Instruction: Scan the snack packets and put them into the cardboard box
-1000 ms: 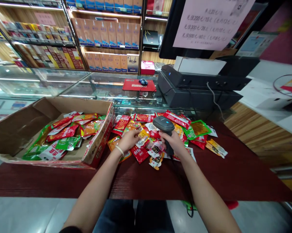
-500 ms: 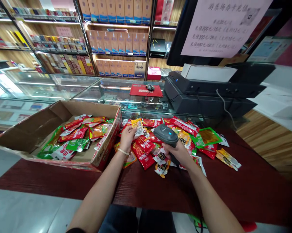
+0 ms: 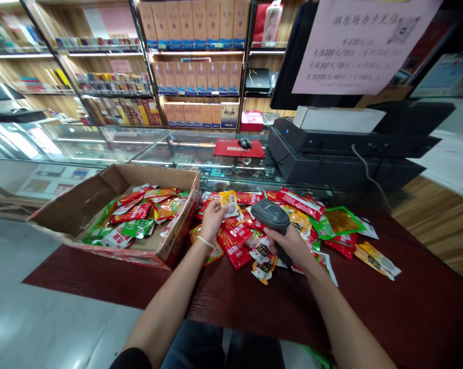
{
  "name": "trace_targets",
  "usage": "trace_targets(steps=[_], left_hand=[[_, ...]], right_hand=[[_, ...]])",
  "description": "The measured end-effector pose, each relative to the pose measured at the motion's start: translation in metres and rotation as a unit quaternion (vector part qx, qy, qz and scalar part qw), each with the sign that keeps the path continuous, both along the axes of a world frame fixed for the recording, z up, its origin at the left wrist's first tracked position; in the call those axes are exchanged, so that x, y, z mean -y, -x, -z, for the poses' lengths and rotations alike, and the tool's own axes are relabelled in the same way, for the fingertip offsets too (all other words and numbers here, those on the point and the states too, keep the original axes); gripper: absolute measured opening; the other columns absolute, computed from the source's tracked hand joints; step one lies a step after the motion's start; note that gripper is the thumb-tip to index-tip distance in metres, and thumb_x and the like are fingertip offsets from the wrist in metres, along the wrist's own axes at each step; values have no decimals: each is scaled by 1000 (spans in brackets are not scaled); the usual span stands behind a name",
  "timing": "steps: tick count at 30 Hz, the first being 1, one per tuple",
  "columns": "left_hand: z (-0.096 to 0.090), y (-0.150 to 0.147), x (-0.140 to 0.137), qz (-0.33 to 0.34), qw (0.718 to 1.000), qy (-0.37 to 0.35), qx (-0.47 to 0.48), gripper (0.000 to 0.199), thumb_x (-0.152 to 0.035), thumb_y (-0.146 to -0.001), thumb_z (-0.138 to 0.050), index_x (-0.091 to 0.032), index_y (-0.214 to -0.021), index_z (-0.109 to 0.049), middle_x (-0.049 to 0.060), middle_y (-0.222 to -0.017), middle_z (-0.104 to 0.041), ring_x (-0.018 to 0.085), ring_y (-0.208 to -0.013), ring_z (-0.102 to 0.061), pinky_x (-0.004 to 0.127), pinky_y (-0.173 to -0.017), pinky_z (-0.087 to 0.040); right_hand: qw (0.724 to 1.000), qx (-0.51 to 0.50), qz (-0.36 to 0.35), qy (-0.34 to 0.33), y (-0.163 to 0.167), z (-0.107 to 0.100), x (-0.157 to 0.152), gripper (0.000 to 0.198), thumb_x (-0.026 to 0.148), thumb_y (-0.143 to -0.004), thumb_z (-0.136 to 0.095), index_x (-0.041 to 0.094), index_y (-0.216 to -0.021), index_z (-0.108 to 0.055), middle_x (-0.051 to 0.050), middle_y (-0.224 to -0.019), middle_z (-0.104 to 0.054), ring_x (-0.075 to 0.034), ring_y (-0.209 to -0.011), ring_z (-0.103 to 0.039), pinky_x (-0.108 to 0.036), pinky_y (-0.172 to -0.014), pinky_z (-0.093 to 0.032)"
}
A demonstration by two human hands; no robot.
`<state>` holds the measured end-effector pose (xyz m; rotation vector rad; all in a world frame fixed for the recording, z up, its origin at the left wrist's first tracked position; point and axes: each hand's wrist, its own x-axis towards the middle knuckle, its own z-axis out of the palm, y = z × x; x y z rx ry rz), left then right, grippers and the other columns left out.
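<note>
Pinched in the fingers of my left hand (image 3: 213, 221) is a small yellow and white snack packet (image 3: 228, 203), its printed side facing up. My right hand (image 3: 290, 243) is wrapped round the handle of a dark grey barcode scanner (image 3: 270, 213), whose head points left toward that packet; a short gap separates them. Beneath both hands lies a spread of red, yellow, white and green snack packets (image 3: 235, 248). An open cardboard box (image 3: 165, 253) stands left of my left hand, with several more packets (image 3: 135, 212) inside.
The dark red tabletop (image 3: 254, 307) meets a glass counter (image 3: 154, 148) at the back. On the glass lie a red mat (image 3: 231, 148) and a computer mouse (image 3: 244, 143). A monitor with a paper notice (image 3: 354, 51) and black equipment (image 3: 346, 164) stand at right. Stocked shelves (image 3: 200, 77) line the wall.
The camera view has turned slightly left, so the scene sits further right. My hands keep the packet and scanner in nearly the same places. The light on the scanner no longer shows blue.
</note>
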<state>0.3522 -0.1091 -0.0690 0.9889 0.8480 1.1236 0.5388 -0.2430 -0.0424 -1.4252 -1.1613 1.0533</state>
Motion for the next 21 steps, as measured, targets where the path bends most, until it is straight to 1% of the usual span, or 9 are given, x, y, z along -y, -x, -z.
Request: trace_targets(steps=[3,6,9,11,12,14,16,19,21], left_hand=[[-30,6,18,29,996,-83,-15,30,-32,-73,-75,-17,-95,-60,8,-94,-74,20,-85,-71,32,-78,-56],[-76,34,40,19,969,-224,-104,19,-32,-83,-68,-18,-95,-63,7,-95,-75,19,-84,-70,30,-78,-54],[-122,79,47,-61,893,-344,-282,14,-32,-87,-63,-21,-96,-67,5,-90,-75,18,-78,-68,28,-73,-52],[-142,112,33,-120,821,-386,-403,14,-30,-88,-61,-22,-98,-68,5,-91,-75,20,-81,-69,28,-76,-50],[-147,127,21,-148,785,-393,-456,15,-29,-88,-60,-22,-98,-68,5,-92,-75,21,-85,-69,29,-78,-50],[-146,153,-9,-192,723,-377,-546,15,-28,-87,-59,-22,-96,-69,7,-90,-75,24,-89,-70,29,-79,-49],[-133,174,-39,-156,696,-365,-598,17,-25,-85,-58,-23,-96,-71,8,-93,-76,25,-90,-70,30,-80,-50],[-108,194,-67,-63,705,-334,-623,19,-19,-76,-60,-23,-89,-74,8,-93,-77,25,-88,-71,30,-81,-52],[-99,200,-72,-70,726,-317,-606,22,-19,-77,-57,-22,-90,-75,8,-94,-78,24,-89,-72,31,-84,-53]], right_hand=[[1000,-14,1,-18,0,-1,0,45,56,-80,-71,22,-58,-50,2,-44,-50,-13,-38,-47,-27,-42,-40],[999,-31,1,-19,-1,0,0,48,56,-80,-71,21,-54,-51,1,-43,-50,-13,-37,-48,-27,-41,-39],[999,-30,-5,-23,0,2,-1,48,56,-80,-72,21,-53,-52,0,-44,-51,-13,-38,-48,-27,-41,-41],[999,-28,-4,-26,0,4,-2,48,56,-79,-73,21,-55,-52,0,-46,-51,-13,-39,-49,-27,-42,-43],[999,-29,-2,-25,1,5,-2,47,57,-77,-74,21,-56,-53,1,-46,-51,-13,-39,-48,-27,-41,-43],[999,-28,1,-21,2,6,-3,46,58,-76,-75,21,-59,-53,1,-47,-51,-13,-38,-48,-28,-40,-42],[1000,-26,0,-16,3,8,-4,45,59,-75,-76,22,-62,-53,2,-47,-51,-14,-38,-48,-28,-39,-42],[999,-29,4,-14,4,9,-5,44,57,-75,-76,21,-63,-53,2,-48,-52,-13,-38,-49,-27,-39,-42],[999,-28,6,-15,4,8,-5,45,57,-76,-75,21,-61,-53,2,-48,-51,-13,-38,-48,-26,-40,-42]])
